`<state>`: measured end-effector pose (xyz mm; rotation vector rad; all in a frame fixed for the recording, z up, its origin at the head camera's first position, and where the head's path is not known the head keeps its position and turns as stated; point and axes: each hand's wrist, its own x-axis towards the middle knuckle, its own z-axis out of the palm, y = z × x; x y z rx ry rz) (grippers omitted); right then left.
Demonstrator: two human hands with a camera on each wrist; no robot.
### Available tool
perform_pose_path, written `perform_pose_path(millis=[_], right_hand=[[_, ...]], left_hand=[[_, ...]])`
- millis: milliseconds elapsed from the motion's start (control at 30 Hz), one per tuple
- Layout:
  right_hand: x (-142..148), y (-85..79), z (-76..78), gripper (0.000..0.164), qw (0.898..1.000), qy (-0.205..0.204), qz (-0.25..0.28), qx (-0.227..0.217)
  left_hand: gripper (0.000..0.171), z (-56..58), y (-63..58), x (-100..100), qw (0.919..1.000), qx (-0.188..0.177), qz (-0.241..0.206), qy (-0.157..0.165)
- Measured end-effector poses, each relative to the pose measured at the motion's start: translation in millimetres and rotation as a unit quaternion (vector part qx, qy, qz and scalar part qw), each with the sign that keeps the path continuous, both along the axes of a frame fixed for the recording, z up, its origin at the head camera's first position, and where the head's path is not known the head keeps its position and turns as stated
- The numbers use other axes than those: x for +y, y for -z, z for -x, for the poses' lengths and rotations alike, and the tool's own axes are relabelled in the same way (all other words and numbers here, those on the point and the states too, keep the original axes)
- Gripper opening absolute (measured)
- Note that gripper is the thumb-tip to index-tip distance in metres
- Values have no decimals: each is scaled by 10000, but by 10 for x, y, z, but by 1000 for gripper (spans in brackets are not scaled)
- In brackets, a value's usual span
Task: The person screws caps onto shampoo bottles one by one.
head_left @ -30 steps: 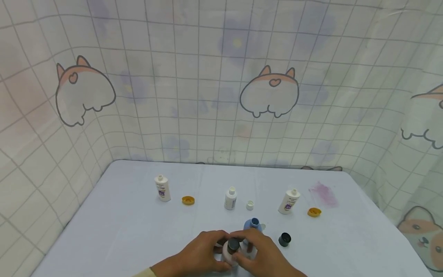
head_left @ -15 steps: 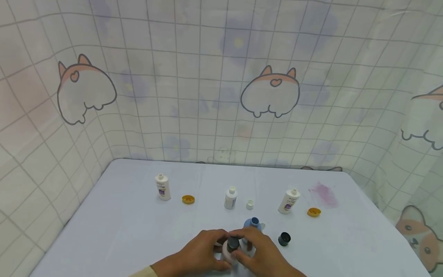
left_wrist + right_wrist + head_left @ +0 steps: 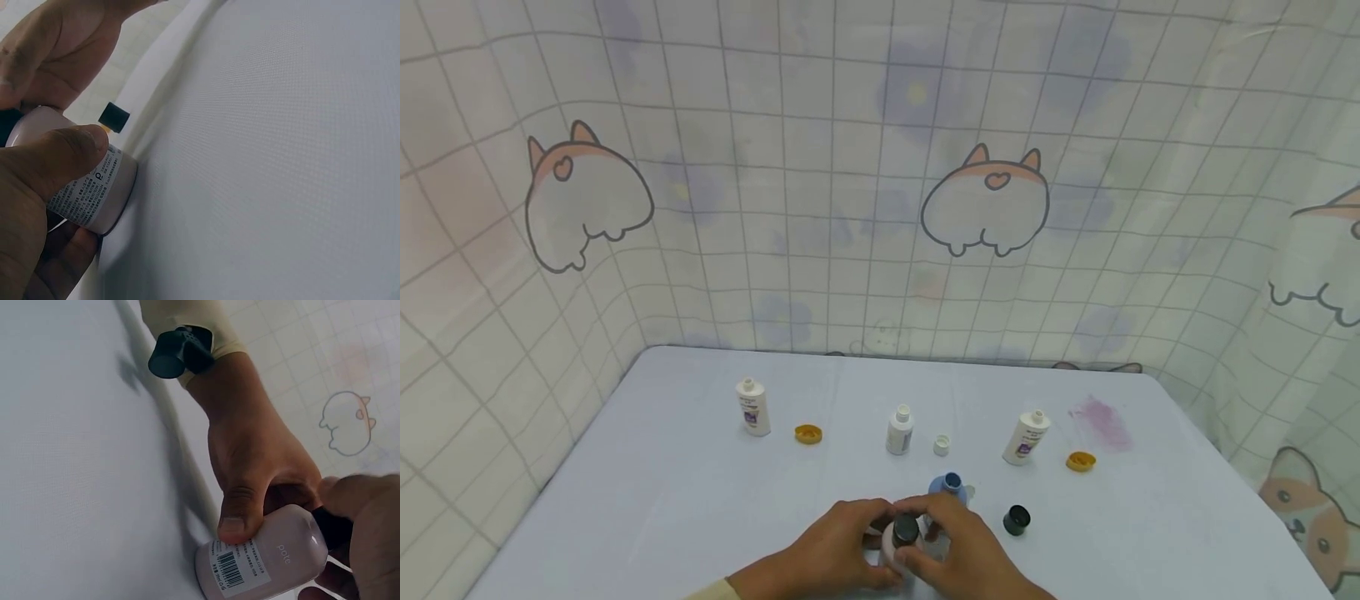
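Left fingers (image 3: 240,512) grip the barcoded bottle (image 3: 284,550) ("pote"), right fingers (image 3: 345,492) its cap (image 3: 906,530).

1. Right hand (image 3: 962,546) has slid a touch left since a second ago (blink and you'd miss it), its fingers sitting slightly further around by the dark cap (image 3: 906,530).
2. Lower-right corgi print (image 3: 1306,517) shows a little further left too.
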<state>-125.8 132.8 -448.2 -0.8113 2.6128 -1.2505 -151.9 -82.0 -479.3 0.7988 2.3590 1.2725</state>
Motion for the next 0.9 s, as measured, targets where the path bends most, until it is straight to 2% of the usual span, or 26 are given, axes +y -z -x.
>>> perform_pose_path(millis=[67,133,267,500,633,900], right_hand=[[11,-7,-9,46,9998,-191,75,22],[23,-16,-22,44,9993,-298,138,-163],[39,-11,-15,41,9990,-406,141,-142],[27,67,5,41,9981,-200,235,536],[3,77,-5,41,9971,-6,251,713],[-24,99,-65,46,9995,277,85,116]], left_hand=[[59,-5,9,-7,10000,29,-35,20],[59,-10,10,-11,9999,81,-43,48],[57,-13,3,-14,10000,1,-16,15],[55,-3,-3,14,9999,128,31,-3],[54,4,-6,19,9999,127,2,31],[57,-15,17,16,10000,26,-21,-59]])
